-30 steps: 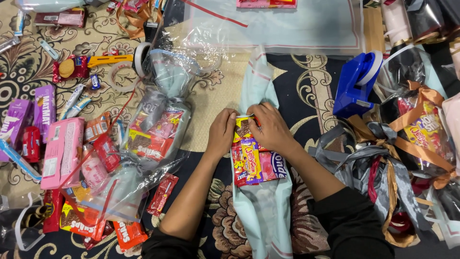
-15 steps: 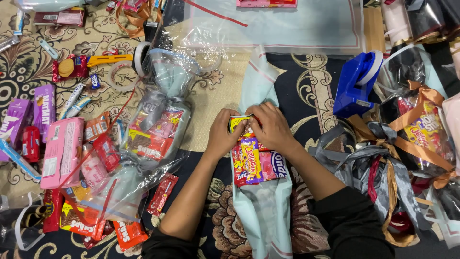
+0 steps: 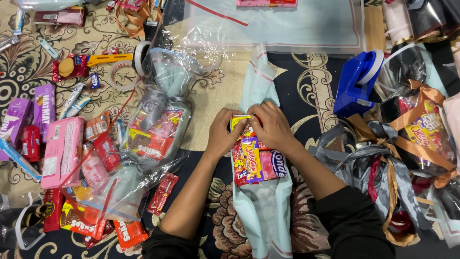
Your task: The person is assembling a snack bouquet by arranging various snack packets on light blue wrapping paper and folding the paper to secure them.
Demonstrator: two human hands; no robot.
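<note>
Pale blue wrapping sheet [image 3: 262,211] lies lengthwise on the patterned carpet [image 3: 211,91], and on its middle sits my stack of snack packets [image 3: 256,160]. My left hand [image 3: 224,132] presses the stack's left edge, fingers curled onto it. My right hand [image 3: 273,125] covers the top, fingers clenched on the upper packets. Blue tape dispenser [image 3: 357,84] stands to the right, a finished wrapped bundle [image 3: 153,134] to the left.
</note>
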